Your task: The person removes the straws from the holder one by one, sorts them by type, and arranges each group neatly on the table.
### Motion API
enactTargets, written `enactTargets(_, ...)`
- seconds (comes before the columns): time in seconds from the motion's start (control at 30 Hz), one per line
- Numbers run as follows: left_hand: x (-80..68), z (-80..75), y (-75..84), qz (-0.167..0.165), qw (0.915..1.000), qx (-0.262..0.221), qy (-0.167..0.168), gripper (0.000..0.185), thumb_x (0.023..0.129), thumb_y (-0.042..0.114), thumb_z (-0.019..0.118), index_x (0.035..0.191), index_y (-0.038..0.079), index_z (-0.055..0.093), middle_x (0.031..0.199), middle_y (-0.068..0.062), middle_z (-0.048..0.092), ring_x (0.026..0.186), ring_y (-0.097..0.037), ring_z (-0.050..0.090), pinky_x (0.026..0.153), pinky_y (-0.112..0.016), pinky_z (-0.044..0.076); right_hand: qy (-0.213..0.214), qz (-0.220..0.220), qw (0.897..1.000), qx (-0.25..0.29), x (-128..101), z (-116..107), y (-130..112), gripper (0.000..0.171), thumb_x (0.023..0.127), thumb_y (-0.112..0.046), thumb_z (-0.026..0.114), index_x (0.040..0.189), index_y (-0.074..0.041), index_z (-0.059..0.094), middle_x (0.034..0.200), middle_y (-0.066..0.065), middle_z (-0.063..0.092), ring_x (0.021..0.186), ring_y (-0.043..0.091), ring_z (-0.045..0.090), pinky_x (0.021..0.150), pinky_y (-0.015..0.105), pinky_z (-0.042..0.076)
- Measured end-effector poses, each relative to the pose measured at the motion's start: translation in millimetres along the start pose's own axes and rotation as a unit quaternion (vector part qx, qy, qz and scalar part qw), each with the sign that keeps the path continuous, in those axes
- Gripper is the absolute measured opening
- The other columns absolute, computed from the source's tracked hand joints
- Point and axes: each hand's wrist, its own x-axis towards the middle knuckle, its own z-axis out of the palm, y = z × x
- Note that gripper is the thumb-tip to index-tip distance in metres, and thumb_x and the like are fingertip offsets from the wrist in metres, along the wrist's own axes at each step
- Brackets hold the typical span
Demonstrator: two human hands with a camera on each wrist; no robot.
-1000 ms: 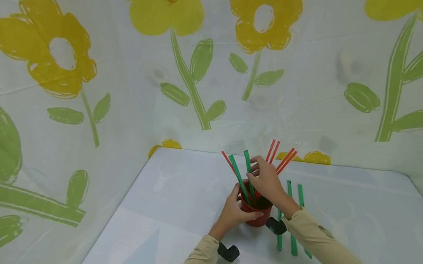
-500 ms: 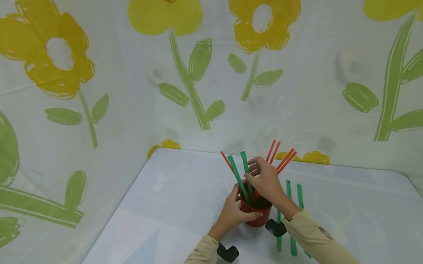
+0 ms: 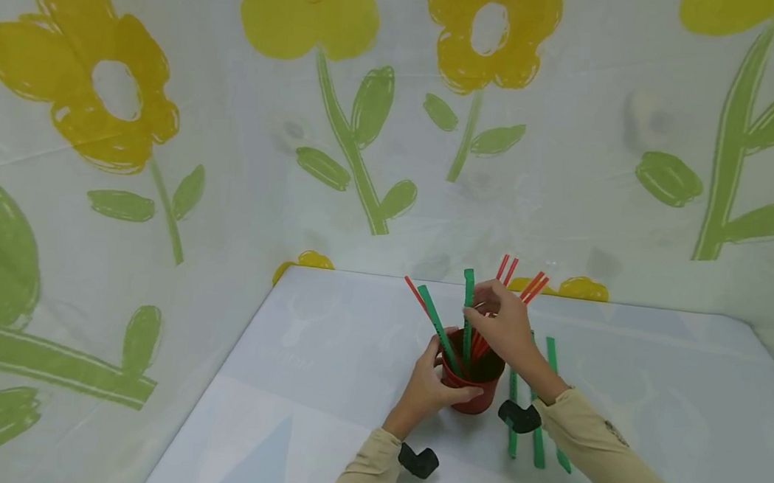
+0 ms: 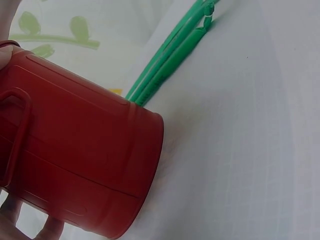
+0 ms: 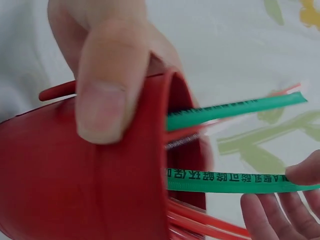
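Observation:
A red cup (image 3: 474, 394) stands on the white table (image 3: 327, 356), and my left hand (image 3: 430, 384) grips its left side with the thumb (image 5: 100, 95) over the rim. My right hand (image 3: 489, 318) is above the cup and pinches a green wrapped straw (image 3: 467, 305) that stands nearly upright in it. The right wrist view shows that straw (image 5: 225, 181) held at my right fingertips (image 5: 280, 212). A second green straw (image 3: 436, 327) leans left out of the cup. Several red straws (image 3: 532, 287) fan out to the back right. The cup's side (image 4: 80, 165) fills the left wrist view.
More green straws (image 3: 539, 421) lie side by side on the table right of the cup, partly under my right forearm; they also show behind the cup as green straws (image 4: 170, 60). Flower-printed cloth walls (image 3: 365, 159) close in the back and left.
My right hand has swung the green straw from leaning left to nearly upright and shifted slightly right. My left hand has kept its grip on the cup.

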Motion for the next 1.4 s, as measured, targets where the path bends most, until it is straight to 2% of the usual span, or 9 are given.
enactTargets(0.13, 0.2, -0.3, -1.1, -0.002, 1.0, -0.008, -0.003, 0.081, 0.074, 0.03, 0.08, 0.14, 0.03, 0.033, 0.133, 0.011, 0.049, 0.121, -0.011, 0.045, 0.095, -0.038, 0.044, 0.008, 0.015, 1.0, 0.011, 0.0, -8.4, -3.4, 0.026, 0.084, -0.008, 0.069, 0.107, -0.001, 0.058, 0.095, 0.013, 0.065, 0.087, 0.027, 0.063, 0.078, 0.044, 0.053)
enactTargets(0.23, 0.3, -0.4, 1.5, 0.0, 0.9999, -0.014, -0.003, 0.08, 0.074, 0.029, 0.08, 0.14, 0.027, 0.034, 0.133, 0.009, 0.049, 0.121, -0.012, 0.045, 0.095, -0.039, 0.044, 0.009, 0.022, 1.0, 0.019, -0.3, -13.7, -6.0, 0.024, 0.086, -0.009, 0.067, 0.107, -0.001, 0.058, 0.096, 0.013, 0.065, 0.088, 0.026, 0.064, 0.078, 0.04, 0.054)
enactTargets(0.43, -2.3, -4.1, 25.5, 0.017, 0.9994, -0.028, -0.003, 0.079, 0.074, 0.022, 0.079, 0.139, 0.01, 0.036, 0.132, -0.004, 0.052, 0.12, -0.02, 0.048, 0.093, -0.041, 0.046, 0.019, 0.015, 0.999, 0.033, 0.2, -21.8, -5.6, 0.023, 0.088, -0.009, 0.065, 0.108, -0.001, 0.057, 0.095, 0.013, 0.065, 0.085, 0.023, 0.063, 0.07, 0.02, 0.051)
enactTargets(0.53, -3.1, -6.0, 35.2, 0.017, 0.9994, -0.028, -0.008, 0.078, 0.075, 0.019, 0.078, 0.139, 0.006, 0.036, 0.132, -0.008, 0.052, 0.12, -0.023, 0.048, 0.093, -0.04, 0.046, 0.021, 0.013, 0.999, 0.04, 0.1, -26.0, -4.7, 0.023, 0.089, -0.011, 0.065, 0.108, -0.002, 0.057, 0.095, 0.012, 0.065, 0.084, 0.022, 0.063, 0.069, 0.019, 0.05)
enactTargets(0.67, -3.5, -7.4, 38.2, 0.015, 0.9995, -0.026, -0.013, 0.078, 0.075, 0.016, 0.077, 0.139, 0.005, 0.035, 0.133, -0.01, 0.051, 0.121, -0.025, 0.048, 0.094, -0.041, 0.045, 0.021, 0.002, 0.998, 0.062, -0.7, -31.7, -4.8, 0.023, 0.09, -0.013, 0.064, 0.108, -0.002, 0.056, 0.094, 0.011, 0.065, 0.081, 0.019, 0.063, 0.068, 0.021, 0.051)
enactTargets(0.87, -4.7, -7.0, 36.8, 0.025, 0.9993, -0.027, -0.013, 0.077, 0.075, 0.016, 0.077, 0.139, 0.005, 0.035, 0.133, -0.011, 0.05, 0.121, -0.026, 0.047, 0.093, -0.04, 0.046, 0.028, -0.018, 0.996, 0.084, -2.5, -38.8, -6.4, 0.023, 0.09, -0.013, 0.064, 0.108, -0.001, 0.056, 0.095, 0.012, 0.065, 0.082, 0.016, 0.062, 0.068, 0.021, 0.052)
enactTargets(1.1, -0.9, 0.0, 0.9, 0.014, 0.9998, -0.016, -0.004, 0.08, 0.074, 0.033, 0.079, 0.14, 0.026, 0.034, 0.133, 0.011, 0.049, 0.122, -0.012, 0.045, 0.095, -0.039, 0.044, 0.049, -0.011, 0.996, 0.072, -7.4, -45.2, -12.8, 0.026, 0.09, -0.017, 0.065, 0.11, -0.002, 0.057, 0.097, 0.009, 0.064, 0.084, 0.011, 0.061, 0.071, 0.018, 0.05)
enactTargets(1.3, 0.1, 0.4, 0.3, 0.021, 0.9996, -0.018, -0.003, 0.078, 0.074, 0.029, 0.079, 0.139, 0.028, 0.035, 0.132, 0.009, 0.05, 0.121, -0.014, 0.045, 0.093, -0.038, 0.045, 0.073, -0.006, 0.996, 0.057, -9.8, -50.9, -17.2, 0.027, 0.089, -0.018, 0.066, 0.11, -0.004, 0.057, 0.097, 0.008, 0.065, 0.086, 0.009, 0.06, 0.077, 0.015, 0.048)
enactTargets(1.4, -0.3, -0.2, 0.9, 0.021, 0.9996, -0.02, -0.006, 0.078, 0.075, 0.029, 0.078, 0.139, 0.027, 0.035, 0.132, 0.008, 0.051, 0.121, -0.015, 0.045, 0.092, -0.037, 0.046, 0.082, -0.012, 0.994, 0.069, -9.3, -52.4, -18.2, 0.026, 0.088, -0.013, 0.067, 0.11, -0.002, 0.057, 0.096, 0.009, 0.064, 0.084, 0.009, 0.061, 0.075, 0.015, 0.049)
